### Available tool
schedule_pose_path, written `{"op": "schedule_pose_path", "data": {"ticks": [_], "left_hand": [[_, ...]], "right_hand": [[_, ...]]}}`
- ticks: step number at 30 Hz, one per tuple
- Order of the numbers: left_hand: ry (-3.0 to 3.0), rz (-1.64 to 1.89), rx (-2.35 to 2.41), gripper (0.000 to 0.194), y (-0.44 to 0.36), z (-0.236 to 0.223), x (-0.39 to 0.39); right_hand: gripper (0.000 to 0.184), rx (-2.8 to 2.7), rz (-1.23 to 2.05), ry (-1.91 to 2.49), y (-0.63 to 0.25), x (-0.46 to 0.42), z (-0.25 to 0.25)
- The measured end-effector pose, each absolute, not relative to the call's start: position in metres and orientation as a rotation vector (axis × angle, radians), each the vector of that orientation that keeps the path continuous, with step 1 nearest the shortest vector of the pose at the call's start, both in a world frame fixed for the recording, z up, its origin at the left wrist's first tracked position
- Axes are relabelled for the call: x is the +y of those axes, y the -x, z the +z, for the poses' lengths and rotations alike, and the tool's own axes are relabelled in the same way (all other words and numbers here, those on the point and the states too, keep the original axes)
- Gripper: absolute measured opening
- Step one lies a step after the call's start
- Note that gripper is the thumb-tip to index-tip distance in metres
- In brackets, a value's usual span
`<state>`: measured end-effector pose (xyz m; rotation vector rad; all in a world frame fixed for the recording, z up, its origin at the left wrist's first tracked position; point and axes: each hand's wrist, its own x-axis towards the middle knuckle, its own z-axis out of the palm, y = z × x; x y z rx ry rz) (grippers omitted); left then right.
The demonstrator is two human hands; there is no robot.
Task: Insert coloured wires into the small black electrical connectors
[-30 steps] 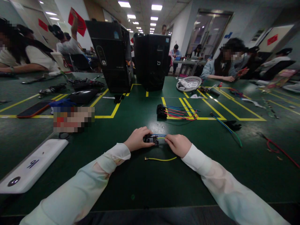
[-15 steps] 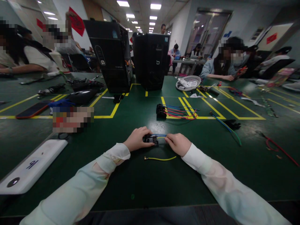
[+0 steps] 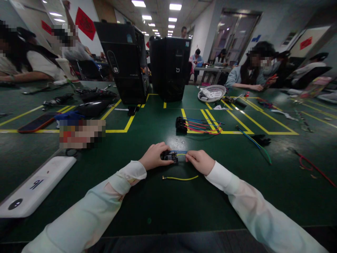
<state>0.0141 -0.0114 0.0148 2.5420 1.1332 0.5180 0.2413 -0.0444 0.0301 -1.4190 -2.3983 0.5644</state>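
Note:
My left hand (image 3: 155,157) is closed around a black plastic connector (image 3: 172,158), thumb along its near side. Blue and yellow wires (image 3: 180,153) run out of the connector to the right. The fingers of my right hand (image 3: 201,161) pinch these wires near their far ends. Just below both hands, a short yellow wire (image 3: 181,179) with a metal terminal at its left end lies loose on the green table (image 3: 158,207). Beyond my hands rests a second black connector (image 3: 181,125) with several blue and red wires.
Two black computer towers (image 3: 123,66) stand at the back, beside a white basket (image 3: 212,93). A white case marked 16 (image 3: 39,186) lies at the left. To the right are blue and green wires (image 3: 255,142) and a red wire (image 3: 316,168). Other people sit around the table.
My hands keep nearly the same position and grip on the connector and wires. At the back left, a person's raised arm has shifted.

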Motion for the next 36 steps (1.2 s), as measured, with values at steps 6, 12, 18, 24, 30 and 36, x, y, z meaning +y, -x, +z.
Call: {"op": "schedule_pose_path", "data": {"ticks": [6, 12, 18, 24, 30, 36], "left_hand": [[-2.538, 0.515, 1.136, 0.037, -0.0141, 0.0170, -0.0126], [-2.550, 0.520, 1.134, 0.038, -0.0145, 0.0152, -0.0127], [-2.538, 0.520, 1.119, 0.038, -0.0137, 0.0167, -0.0126], [-2.550, 0.518, 1.118, 0.038, -0.0129, 0.0165, -0.0125], [-2.547, 0.523, 1.117, 0.038, -0.0136, 0.0156, -0.0123], [-2.547, 0.527, 1.123, 0.037, -0.0136, 0.0156, -0.0127]], "right_hand": [[0.030, -2.455, 0.600, 1.341, -0.2429, -0.0440, 0.0304], [0.029, -2.431, 0.499, 1.445, -0.2417, -0.0459, 0.0297], [0.031, -2.473, 0.521, 1.414, -0.2418, -0.0463, 0.0328], [0.031, -2.479, 0.548, 1.407, -0.2415, -0.0471, 0.0323], [0.031, -2.460, 0.529, 1.427, -0.2422, -0.0470, 0.0310], [0.029, -2.494, 0.428, 1.502, -0.2420, -0.0478, 0.0325]]}}
